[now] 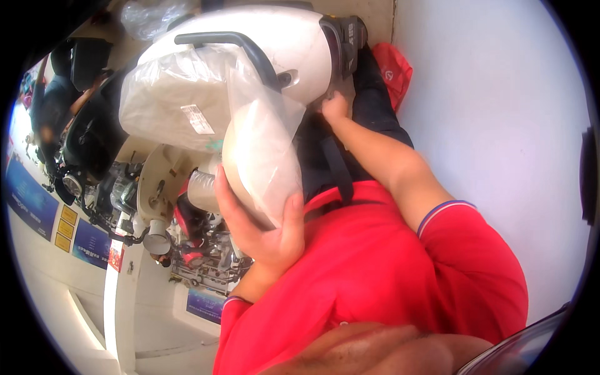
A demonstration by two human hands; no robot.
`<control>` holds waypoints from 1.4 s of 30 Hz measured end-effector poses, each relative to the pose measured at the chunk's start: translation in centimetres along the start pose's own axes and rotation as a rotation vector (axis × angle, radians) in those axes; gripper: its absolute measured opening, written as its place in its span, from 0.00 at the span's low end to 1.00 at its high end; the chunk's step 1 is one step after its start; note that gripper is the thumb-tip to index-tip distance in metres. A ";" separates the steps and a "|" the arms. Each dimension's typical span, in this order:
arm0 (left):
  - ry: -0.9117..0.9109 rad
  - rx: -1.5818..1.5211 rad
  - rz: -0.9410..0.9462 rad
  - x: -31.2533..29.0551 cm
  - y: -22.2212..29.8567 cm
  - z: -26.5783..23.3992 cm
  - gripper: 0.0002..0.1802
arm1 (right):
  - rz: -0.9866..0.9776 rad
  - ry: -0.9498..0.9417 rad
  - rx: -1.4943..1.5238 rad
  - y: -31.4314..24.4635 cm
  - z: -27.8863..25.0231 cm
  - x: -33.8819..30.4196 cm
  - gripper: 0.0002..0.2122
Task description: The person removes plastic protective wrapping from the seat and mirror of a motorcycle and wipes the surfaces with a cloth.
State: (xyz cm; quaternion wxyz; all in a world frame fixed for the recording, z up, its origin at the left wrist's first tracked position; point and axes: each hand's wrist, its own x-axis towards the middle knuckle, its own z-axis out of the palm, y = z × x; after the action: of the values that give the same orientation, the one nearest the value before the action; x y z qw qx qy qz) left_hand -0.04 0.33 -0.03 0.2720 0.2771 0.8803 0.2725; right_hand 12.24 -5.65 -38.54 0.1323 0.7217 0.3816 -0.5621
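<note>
My left hand (265, 234) cups the lower end of a white rounded panel wrapped in clear plastic (259, 156), thumb on its right edge. A white scooter body shell (281, 37) with a grey grab rail (247, 47) sits just beyond it. Another plastic-wrapped white part (169, 100) lies against the shell's left side. My right hand (335, 107) reaches forward to the shell's lower edge, its fingers tucked under the edge and partly hidden. My red shirt (375, 269) and black trousers (375, 106) fill the lower middle.
A stripped scooter frame with bare engine parts (200, 250) stands at lower left, and black scooters (94, 131) stand behind it. A red cloth (395, 69) lies by my leg. A pale surface (500, 125) spreads to the right. Blue posters (28, 197) hang at far left.
</note>
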 end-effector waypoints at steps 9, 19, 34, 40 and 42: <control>0.034 -0.086 -0.098 -0.3 0.1 0.2 0.51 | 0.201 -0.023 0.535 -2.0 -5.8 6.5 0.06; -0.022 -0.047 -0.150 -0.3 1.2 -0.2 0.49 | -0.138 0.022 0.426 -12.4 -11.5 19.8 0.20; -0.015 -0.026 -0.127 -0.5 0.7 -0.3 0.50 | -0.132 -0.175 -0.441 0.3 -7.7 10.1 0.19; -0.013 -0.039 -0.131 -0.4 0.5 -0.1 0.50 | -0.150 0.359 -0.024 -6.4 -8.8 7.5 0.16; -0.017 -0.023 -0.097 -0.4 0.4 -0.3 0.50 | -0.386 0.435 -0.054 -7.4 -8.4 6.3 0.15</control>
State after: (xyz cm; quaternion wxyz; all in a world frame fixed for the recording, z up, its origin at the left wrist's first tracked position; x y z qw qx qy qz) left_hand 0.20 0.28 0.52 0.2954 0.2331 0.8872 0.2668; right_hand 13.47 7.07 -39.78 -0.0429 0.7356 0.5459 -0.3987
